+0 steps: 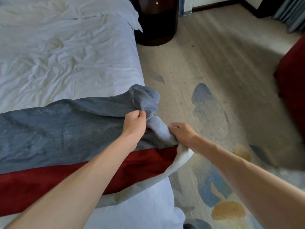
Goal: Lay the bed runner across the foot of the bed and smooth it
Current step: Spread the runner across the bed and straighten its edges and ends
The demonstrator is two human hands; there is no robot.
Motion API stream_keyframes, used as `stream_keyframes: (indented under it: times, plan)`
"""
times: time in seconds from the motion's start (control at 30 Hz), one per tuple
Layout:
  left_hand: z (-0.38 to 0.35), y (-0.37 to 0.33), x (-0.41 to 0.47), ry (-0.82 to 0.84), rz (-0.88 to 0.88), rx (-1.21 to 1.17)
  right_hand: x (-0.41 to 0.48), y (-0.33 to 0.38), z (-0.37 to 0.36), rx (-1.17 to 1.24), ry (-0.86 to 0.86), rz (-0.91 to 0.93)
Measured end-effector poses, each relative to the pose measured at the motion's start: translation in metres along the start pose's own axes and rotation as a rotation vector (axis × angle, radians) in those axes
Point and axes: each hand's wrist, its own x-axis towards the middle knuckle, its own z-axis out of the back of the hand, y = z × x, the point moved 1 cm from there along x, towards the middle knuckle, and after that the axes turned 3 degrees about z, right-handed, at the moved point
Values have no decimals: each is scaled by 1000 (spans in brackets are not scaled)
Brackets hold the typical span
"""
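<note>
Bed runner [57,133] (grey, red-edged) crosses the bed [66,47]; left hand [134,123] and right hand [182,133] grip its bunched end.

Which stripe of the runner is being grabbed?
The grey-blue stripe: the left hand and right hand grip its bunched end; the red stripe lies flat beside it.

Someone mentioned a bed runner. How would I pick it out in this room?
Find the big white, wrinkled bed. Across its near end lies a long band of cloth, the bed runner, its end bunched at the bed's edge where the left hand and right hand grip it. Unlike the plain white around it, it is grey-blue with a dark red stripe.
</note>
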Motion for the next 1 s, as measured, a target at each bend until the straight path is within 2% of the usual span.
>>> stream_keyframes:
  times: [0.07,0.13,0.2,0.23,0.3,0.4,0.6,0.67,0.83,0.87,0.93,0.97,1.0]
  plan:
    - [4,1,0,-14,-29,-4,-2,2,-6,4,169,-25]
    - [7,1,1,-40,-55,-6,-7,6,-14,-163,307,-37]
    - [7,2,1,-38,-61,-28,-11,7,-21,-295,384,-46]
    - [7,4,2,-32,-57,-52,-11,6,-23,-331,370,-53]
    - [6,7,2,-31,-48,-89,-9,-1,-20,-322,246,-93]
    - [5,10,2,-52,-41,-98,-9,-17,1,-143,9,-192]
    - [-16,11,-3,-94,-67,30,-37,-42,67,79,-401,-254]
    - [-28,10,-7,-87,-50,54,-49,-49,82,94,-452,-216]
    - [-63,9,-22,-69,29,218,-75,-64,91,135,-432,-63]
    - [-70,7,-29,-151,-16,335,-78,-66,90,159,-440,-38]
    - [-82,0,-49,-332,-321,550,-85,-68,88,201,-467,15]
    - [-91,-3,-57,-321,-484,602,-90,-69,88,219,-486,38]
    - [-100,-8,-66,-211,-557,600,-96,-70,88,237,-505,61]
